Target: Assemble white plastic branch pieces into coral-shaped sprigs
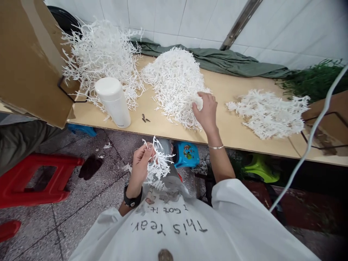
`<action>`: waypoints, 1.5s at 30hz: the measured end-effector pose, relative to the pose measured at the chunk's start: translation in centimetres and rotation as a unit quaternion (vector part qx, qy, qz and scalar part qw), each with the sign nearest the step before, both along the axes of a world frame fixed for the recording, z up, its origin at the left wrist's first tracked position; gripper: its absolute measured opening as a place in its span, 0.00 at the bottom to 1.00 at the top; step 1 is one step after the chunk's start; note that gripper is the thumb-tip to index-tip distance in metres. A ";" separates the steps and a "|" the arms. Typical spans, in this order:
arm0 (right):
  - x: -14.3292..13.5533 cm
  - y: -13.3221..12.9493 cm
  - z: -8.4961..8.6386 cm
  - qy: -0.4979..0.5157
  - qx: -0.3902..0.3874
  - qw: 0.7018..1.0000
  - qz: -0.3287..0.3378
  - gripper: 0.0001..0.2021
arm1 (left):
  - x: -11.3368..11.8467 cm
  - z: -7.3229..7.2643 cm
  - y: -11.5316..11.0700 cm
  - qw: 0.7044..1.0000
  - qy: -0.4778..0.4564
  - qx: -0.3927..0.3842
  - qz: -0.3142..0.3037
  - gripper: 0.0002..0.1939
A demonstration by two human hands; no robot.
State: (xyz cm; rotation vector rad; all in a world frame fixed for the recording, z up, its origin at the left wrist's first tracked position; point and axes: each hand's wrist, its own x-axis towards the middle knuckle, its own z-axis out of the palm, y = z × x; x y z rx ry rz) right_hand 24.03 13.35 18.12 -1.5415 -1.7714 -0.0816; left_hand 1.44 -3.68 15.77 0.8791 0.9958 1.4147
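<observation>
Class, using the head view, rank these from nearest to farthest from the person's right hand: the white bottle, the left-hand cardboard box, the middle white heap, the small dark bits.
1. Middle white heap: right at the right hand.
2. Small dark bits: to its left, near the table's front edge.
3. White bottle: farther left.
4. Cardboard box: far left.

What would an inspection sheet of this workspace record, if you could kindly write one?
Surface: tan table along a tiled wall.
Things: left heap, middle heap and right heap, all white and branching.
Clutter: white bottle, dark bits beside it.
Hands: left hand holds a white bunch; right hand at the middle heap's right edge, grip unclear.
Cables: pale cable crosses the view at right.
Surroundings: cardboard box, green cloth, red stool, blue stool.
</observation>
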 end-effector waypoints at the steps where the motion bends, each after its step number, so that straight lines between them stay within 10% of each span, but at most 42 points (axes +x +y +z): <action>1: -0.8 -1.0 -0.1 0.031 0.007 0.998 0.045 0.13 | 0.0 -0.3 0.1 1.000 0.008 -0.001 -0.003 0.22; 10: -7.5 -10.8 1.8 0.183 -0.185 0.887 0.382 0.14 | 0.1 -0.8 0.7 0.994 0.111 0.014 -0.010 0.22; 15: -7.2 -11.5 1.7 0.218 -0.263 0.842 0.417 0.16 | 0.1 -0.5 0.5 0.986 0.159 0.040 -0.014 0.22; 22: -6.1 -12.1 2.1 0.463 -0.490 0.545 0.498 0.18 | 0.0 0.6 -1.2 0.973 0.002 0.008 -0.231 0.23; 25: -6.2 -12.6 2.7 0.478 -0.512 0.489 0.520 0.18 | 0.2 1.1 -1.6 0.952 -0.091 -0.037 -0.290 0.25; 39: -7.8 -13.2 3.6 0.524 -0.476 0.455 0.540 0.22 | 1.8 1.8 -1.7 0.929 -0.240 -0.037 -0.280 0.25; 42: -7.1 -12.8 4.1 0.500 -0.430 0.527 0.536 0.23 | 0.9 1.7 -1.1 0.933 -0.238 -0.064 -0.263 0.24; 45: -2.9 -12.3 6.2 0.523 -0.260 0.636 0.504 0.27 | -1.8 1.1 -0.5 0.970 -0.220 -0.026 -0.100 0.26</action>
